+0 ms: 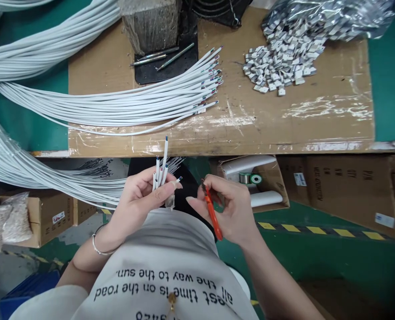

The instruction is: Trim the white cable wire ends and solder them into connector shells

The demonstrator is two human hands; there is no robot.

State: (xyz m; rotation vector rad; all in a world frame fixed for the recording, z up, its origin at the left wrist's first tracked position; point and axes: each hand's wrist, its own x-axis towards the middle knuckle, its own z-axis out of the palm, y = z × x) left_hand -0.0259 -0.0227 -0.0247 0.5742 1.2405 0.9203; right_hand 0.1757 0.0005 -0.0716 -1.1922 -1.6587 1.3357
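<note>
My left hand (137,195) is closed around the ends of several thin white cables (161,171), which stick up from my fingers with stripped coloured tips. My right hand (229,206) is closed on an orange-handled tool (212,215), held like a pen with its tip pointing toward the cable ends. Both hands are held over my lap, below the front edge of the cardboard-covered bench (217,133). A bundle of white cables (134,100) lies on the bench with its stripped ends fanned out to the right.
A heap of small white connector parts (280,66) spills from a silvery bag (334,18) at the bench's back right. Tweezers lie on a black pad (164,66). More white cables (17,164) sweep across the left. Cardboard boxes (334,186) stand under the bench.
</note>
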